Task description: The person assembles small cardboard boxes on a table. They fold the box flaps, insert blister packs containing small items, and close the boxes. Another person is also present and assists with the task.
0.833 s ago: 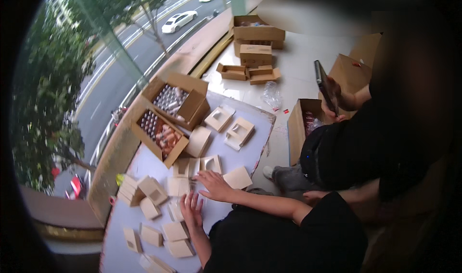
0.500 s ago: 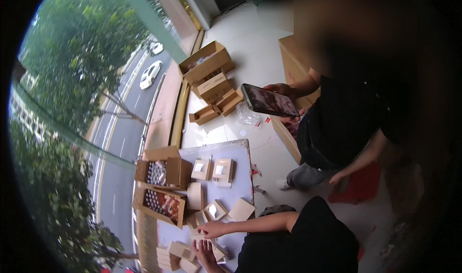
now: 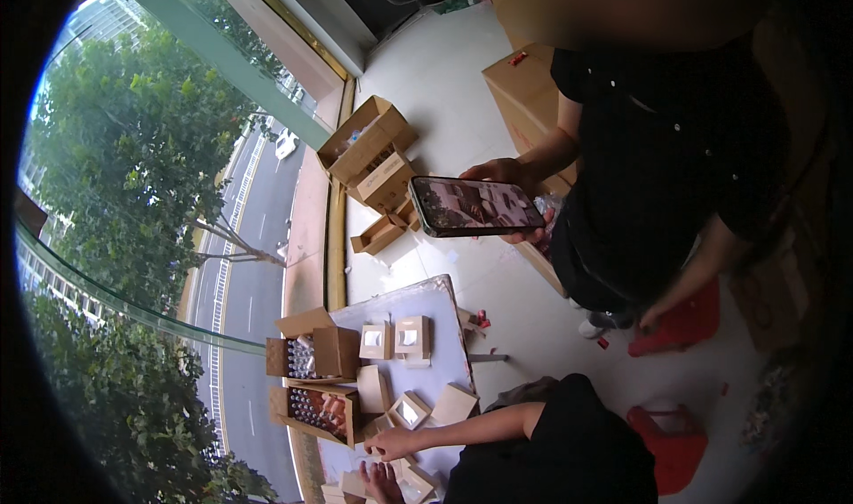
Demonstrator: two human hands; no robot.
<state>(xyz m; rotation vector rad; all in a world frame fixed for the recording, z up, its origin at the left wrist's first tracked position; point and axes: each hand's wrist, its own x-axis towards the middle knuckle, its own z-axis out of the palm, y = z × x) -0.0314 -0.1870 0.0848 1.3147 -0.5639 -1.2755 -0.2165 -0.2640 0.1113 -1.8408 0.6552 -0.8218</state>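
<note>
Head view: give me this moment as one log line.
Left hand: near tan boxes, fingers apart | right hand: near tan boxes, grip unclear | table: open cartons of bottles | phone: in another person's hand

It looks like a packing workshop: window (image 3: 178, 237) at nine o'clock, cartons (image 3: 378, 144) at eleven, table (image 3: 450, 359) of small boxes (image 3: 412, 333) at six.

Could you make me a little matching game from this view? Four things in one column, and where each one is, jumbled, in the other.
Things
1. Phone
2. White car
3. Bottles
4. Wearer's right hand

Places
a. Packed in open cartons on the table
b. Held by another person
c. Close to small cardboard boxes
d. Outside, on the road

Right pairs: 1-b, 2-d, 3-a, 4-c
</note>
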